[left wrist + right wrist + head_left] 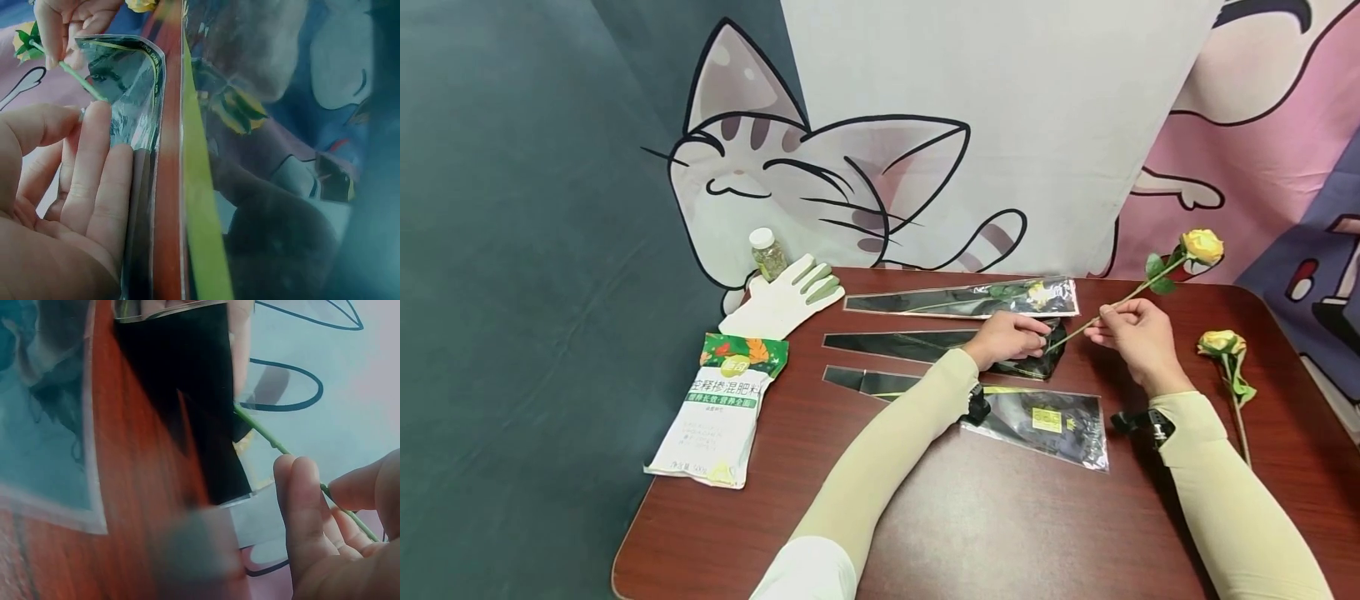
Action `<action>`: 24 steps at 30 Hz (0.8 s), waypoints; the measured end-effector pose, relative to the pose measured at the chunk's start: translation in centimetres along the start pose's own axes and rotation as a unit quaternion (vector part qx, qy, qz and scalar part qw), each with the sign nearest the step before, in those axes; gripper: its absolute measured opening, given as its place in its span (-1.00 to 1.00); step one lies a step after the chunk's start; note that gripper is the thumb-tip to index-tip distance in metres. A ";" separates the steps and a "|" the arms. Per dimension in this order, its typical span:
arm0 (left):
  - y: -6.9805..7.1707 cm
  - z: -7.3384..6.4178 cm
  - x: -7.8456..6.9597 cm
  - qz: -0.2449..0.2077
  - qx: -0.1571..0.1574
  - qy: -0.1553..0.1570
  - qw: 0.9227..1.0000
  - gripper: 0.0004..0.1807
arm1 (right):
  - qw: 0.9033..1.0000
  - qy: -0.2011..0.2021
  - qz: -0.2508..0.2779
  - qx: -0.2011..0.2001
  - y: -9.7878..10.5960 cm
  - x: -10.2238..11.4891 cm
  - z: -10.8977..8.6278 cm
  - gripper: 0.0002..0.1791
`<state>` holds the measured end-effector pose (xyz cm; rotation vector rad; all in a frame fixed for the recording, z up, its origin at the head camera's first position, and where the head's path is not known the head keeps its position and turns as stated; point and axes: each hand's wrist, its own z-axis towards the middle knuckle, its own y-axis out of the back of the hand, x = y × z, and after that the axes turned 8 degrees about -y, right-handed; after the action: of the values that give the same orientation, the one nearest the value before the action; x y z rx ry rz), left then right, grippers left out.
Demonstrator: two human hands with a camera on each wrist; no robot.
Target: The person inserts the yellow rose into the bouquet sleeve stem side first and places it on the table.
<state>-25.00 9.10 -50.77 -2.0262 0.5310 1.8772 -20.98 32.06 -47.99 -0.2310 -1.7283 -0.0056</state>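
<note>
My right hand (1141, 340) pinches the green stem of a yellow rose (1202, 247), its bloom up at the right. The stem slants down left, its lower end at the mouth of a narrow, tapering flower sleeve (887, 343) with clear film and a black back. At that mouth my left hand (1009, 337) holds the film edge between thumb and fingers. In the left wrist view the stem (84, 84) reaches the left fingertips; how far it goes inside the sleeve I cannot tell. The right wrist view has thumb and fingers on the stem (265, 434).
Behind lies a sleeve with a yellow rose inside (1037, 293); a flat sleeve with a yellow label (1047, 419) lies in front. Another rose (1222, 343) rests at the right. White gloves (782, 300), a jar (767, 252) and a fertilizer bag (715, 425) are at the left.
</note>
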 end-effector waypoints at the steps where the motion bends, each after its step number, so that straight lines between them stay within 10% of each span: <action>1: 0.0 0.0 -0.1 0.005 -0.002 0.001 1.000 -0.79 | 1.000 0.002 -0.001 -0.001 -0.1 -0.1 0.0 -0.83; 24: -1.5 -0.1 -2.0 0.000 -0.050 -0.005 0.999 -0.82 | 1.000 -0.016 0.013 0.004 -1.2 -0.8 -0.6 -0.79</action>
<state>-24.34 10.45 -48.82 -2.0782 0.4411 1.9492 -20.46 30.64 -48.48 -0.2485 -1.7567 0.0229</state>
